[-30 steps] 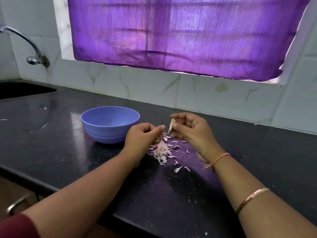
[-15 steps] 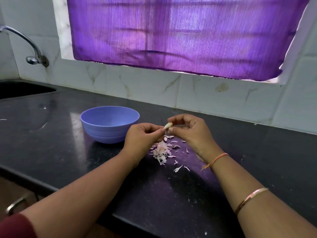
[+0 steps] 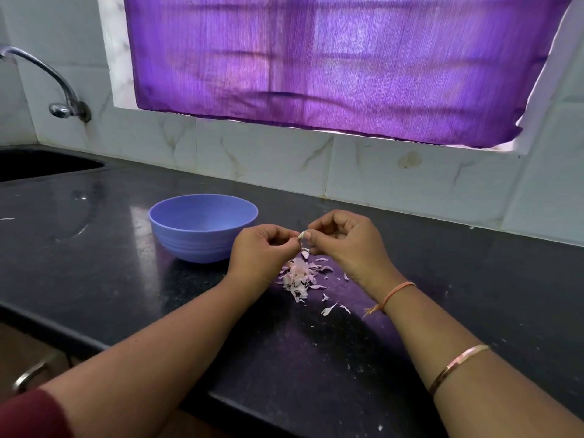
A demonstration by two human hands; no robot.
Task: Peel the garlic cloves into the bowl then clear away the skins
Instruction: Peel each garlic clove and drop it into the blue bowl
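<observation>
A small pale garlic clove (image 3: 301, 236) is pinched between the fingertips of my left hand (image 3: 262, 252) and my right hand (image 3: 346, 245), both held just above the dark counter. Directly below the hands lies a pile of pinkish garlic skins (image 3: 298, 276), with a few loose flakes scattered toward me. A blue plastic bowl (image 3: 202, 245) stands on the counter just left of my left hand; what lies inside it is hidden by its rim.
The black stone counter (image 3: 94, 263) runs left to a sink (image 3: 41, 164) with a curved steel tap (image 3: 60, 96). A tiled wall and a purple curtain (image 3: 331, 64) close off the back. The counter's front edge runs under my forearms.
My hands have come together: the clove that my right hand held upright and apart a second ago is now pinched by both hands, closer to the left.
</observation>
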